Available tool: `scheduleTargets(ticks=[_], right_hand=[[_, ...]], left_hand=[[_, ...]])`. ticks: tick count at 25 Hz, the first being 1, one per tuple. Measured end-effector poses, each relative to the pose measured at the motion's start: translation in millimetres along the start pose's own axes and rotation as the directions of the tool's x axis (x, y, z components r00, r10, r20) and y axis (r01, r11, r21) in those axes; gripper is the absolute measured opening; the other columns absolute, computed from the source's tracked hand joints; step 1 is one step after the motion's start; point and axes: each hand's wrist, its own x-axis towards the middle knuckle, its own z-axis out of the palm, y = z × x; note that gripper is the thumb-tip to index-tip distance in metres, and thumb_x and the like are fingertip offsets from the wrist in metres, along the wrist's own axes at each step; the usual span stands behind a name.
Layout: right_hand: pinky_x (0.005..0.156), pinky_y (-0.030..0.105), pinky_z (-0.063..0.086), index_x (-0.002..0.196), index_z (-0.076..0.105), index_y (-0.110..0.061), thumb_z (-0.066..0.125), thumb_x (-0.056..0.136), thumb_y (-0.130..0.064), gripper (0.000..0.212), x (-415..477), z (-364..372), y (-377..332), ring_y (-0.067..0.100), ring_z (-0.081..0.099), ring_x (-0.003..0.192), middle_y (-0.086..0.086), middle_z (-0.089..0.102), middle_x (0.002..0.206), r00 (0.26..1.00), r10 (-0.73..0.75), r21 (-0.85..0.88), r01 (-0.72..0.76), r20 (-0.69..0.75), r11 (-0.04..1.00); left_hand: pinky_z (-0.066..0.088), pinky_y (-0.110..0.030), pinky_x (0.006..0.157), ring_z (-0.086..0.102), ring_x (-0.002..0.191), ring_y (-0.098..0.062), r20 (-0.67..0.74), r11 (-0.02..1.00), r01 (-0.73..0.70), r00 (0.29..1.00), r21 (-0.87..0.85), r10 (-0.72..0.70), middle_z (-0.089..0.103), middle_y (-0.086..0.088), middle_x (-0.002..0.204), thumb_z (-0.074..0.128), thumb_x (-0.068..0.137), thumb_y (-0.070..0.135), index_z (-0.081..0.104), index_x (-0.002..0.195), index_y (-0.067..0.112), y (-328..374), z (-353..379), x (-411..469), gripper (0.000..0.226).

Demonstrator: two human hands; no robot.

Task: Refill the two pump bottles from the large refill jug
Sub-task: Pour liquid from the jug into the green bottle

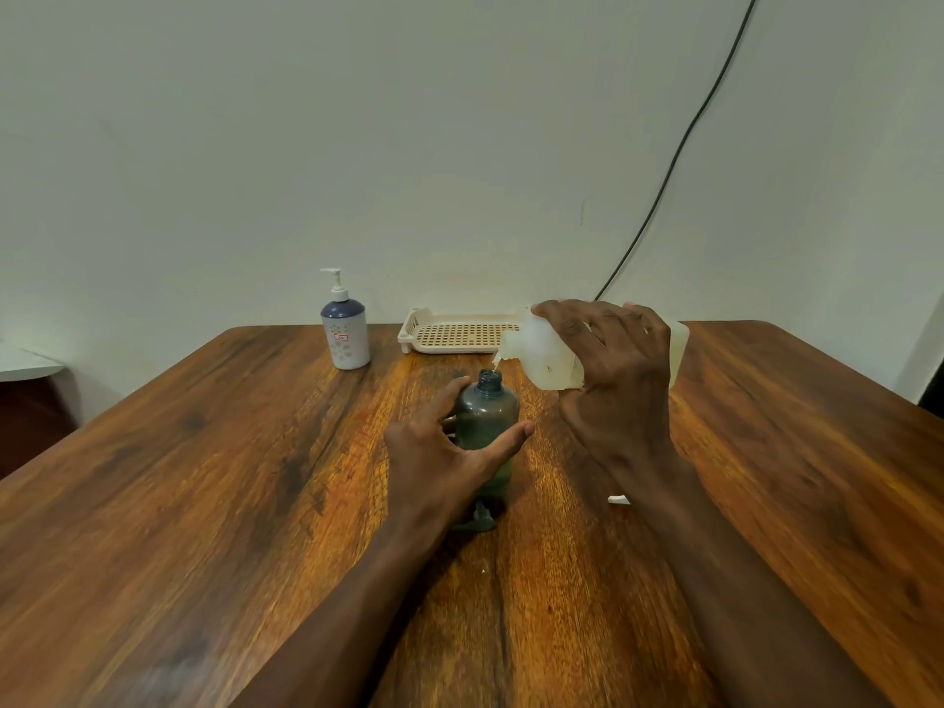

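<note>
At mid-bench, my left hand (439,452) grips the open dark bottle (488,413); my right hand (618,360) grips the tilted refill jug (541,355); best poured slowly, spout centred over the neck

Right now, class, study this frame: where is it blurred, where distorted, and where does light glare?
Head view: the forearms at the bottom are smeared; the far edge of the table bows and the cable curves, wide-angle distortion; a sheen lies on the wood beside the dark bottle; the refill jug looks washed out; the white pump bottle is fairly sharp.
</note>
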Motion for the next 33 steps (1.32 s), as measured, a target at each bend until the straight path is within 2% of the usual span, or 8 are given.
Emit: scheduleTargets(ticks=[12,33], right_hand=[[0.111,0.060,0.038,0.143,0.046,-0.025,0.092,0.058,-0.007,0.099,0.2,1.8,-0.2,0.037,0.060,0.122,0.013,0.066,0.132,1.000,0.014,0.025,-0.015,0.013,1.000],[0.114,0.057,0.030,0.143,0.045,-0.026,0.088,0.060,-0.002,0.097,0.2,-0.3,-1.7,0.035,0.057,0.126,0.012,0.065,0.134,1.000,0.023,0.039,-0.023,0.018,0.999]], left_hand=[[0.050,0.000,0.075,0.062,0.101,0.001,0.010,1.000,0.002,1.000,-0.004,-0.002,0.073,-0.005,0.127,0.083,0.069,0.065,0.061,0.139,0.017,-0.3,-0.7,-0.7,0.088],[0.051,-0.002,0.076,0.064,0.101,0.000,0.003,0.999,-0.002,1.000,-0.032,0.002,0.072,-0.005,0.127,0.083,0.069,0.065,0.060,0.139,0.018,-1.7,-0.4,-1.2,0.088]])
